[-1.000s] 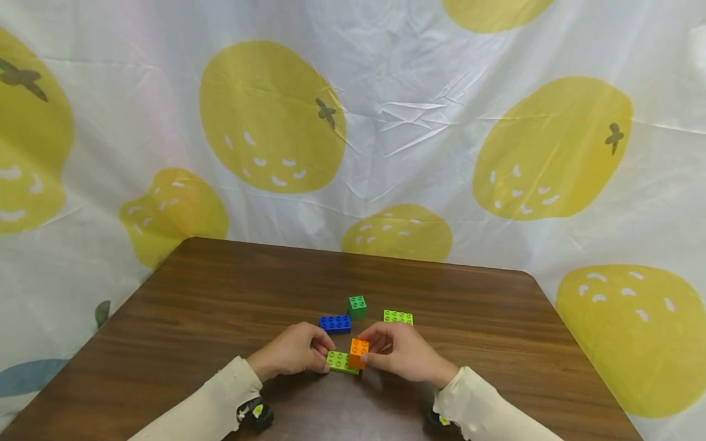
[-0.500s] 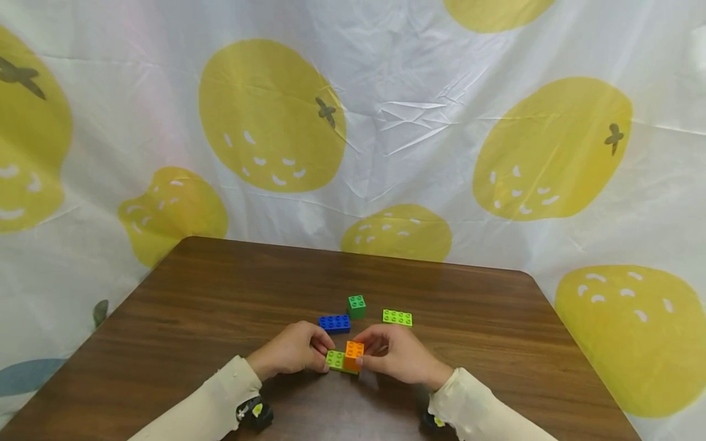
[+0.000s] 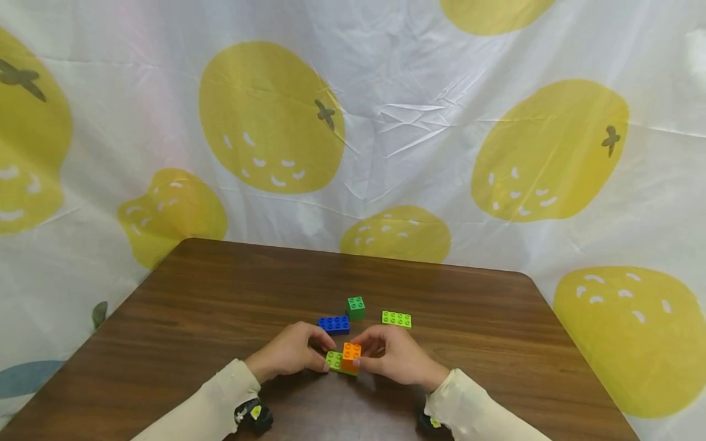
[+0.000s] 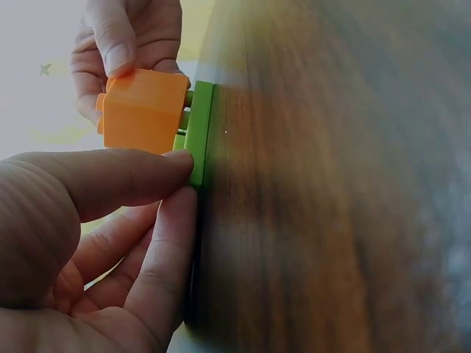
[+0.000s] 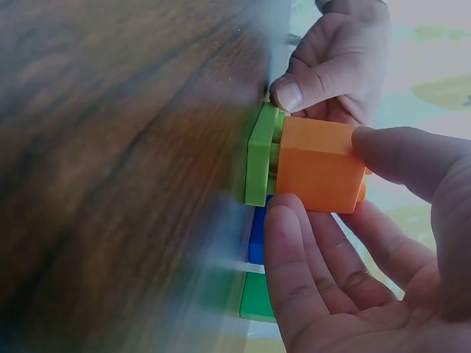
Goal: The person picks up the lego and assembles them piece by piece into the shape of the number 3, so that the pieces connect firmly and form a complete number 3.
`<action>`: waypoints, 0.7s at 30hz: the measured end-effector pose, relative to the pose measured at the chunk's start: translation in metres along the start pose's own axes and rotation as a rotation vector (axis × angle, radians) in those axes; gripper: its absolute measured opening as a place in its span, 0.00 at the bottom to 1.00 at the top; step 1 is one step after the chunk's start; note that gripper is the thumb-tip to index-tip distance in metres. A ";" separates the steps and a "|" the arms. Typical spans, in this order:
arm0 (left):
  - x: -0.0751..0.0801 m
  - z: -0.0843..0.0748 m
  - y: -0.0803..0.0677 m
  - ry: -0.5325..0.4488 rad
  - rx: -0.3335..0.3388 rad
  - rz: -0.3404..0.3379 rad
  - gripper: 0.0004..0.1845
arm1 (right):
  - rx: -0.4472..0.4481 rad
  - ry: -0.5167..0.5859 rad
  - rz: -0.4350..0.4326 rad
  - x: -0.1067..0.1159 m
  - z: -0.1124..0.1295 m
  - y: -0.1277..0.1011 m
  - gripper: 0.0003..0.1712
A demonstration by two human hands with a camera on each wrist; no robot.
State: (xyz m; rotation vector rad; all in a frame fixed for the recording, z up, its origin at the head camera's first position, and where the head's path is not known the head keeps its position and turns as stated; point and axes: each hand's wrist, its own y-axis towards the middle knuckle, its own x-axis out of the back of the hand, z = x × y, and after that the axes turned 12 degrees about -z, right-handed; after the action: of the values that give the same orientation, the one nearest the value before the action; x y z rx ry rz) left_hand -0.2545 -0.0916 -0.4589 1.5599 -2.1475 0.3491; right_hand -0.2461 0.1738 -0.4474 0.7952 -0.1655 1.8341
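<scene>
1. Pressing an orange brick onto a flat lime-green plate looks like the step in hand; both sit on the tabletop near its front edge, between the two hands.
2. The left hand pinches the free end of the lime-green plate, thumb and forefinger clamped on its edge, and holds it flat against the wood, as the left wrist view shows.
3. The right hand grips the orange brick, thumb on one side and fingers on the other, curled tight around it.
4. In the right wrist view the orange brick is not fully seated: a narrow gap with studs showing remains between it and the plate.
5. Judging from that gap, the next move calls for a firm, square push straight down on the brick while the left hand keeps the plate from sliding or tipping.
6. A blue brick, a dark green brick and a second lime-green plate lie just beyond the hands, untouched and apart from one another.
</scene>
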 end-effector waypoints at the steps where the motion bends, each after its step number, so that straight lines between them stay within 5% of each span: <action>1: 0.000 0.000 0.000 0.003 0.001 0.000 0.17 | 0.001 -0.002 0.000 0.000 0.000 0.000 0.15; 21: 0.001 0.003 0.000 -0.031 0.011 -0.013 0.16 | 0.004 -0.045 -0.012 0.003 0.003 0.000 0.14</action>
State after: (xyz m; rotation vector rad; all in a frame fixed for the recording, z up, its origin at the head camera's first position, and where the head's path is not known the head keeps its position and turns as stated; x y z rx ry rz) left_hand -0.2549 -0.0940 -0.4614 1.5950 -2.1617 0.3355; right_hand -0.2448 0.1748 -0.4430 0.8394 -0.1855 1.8066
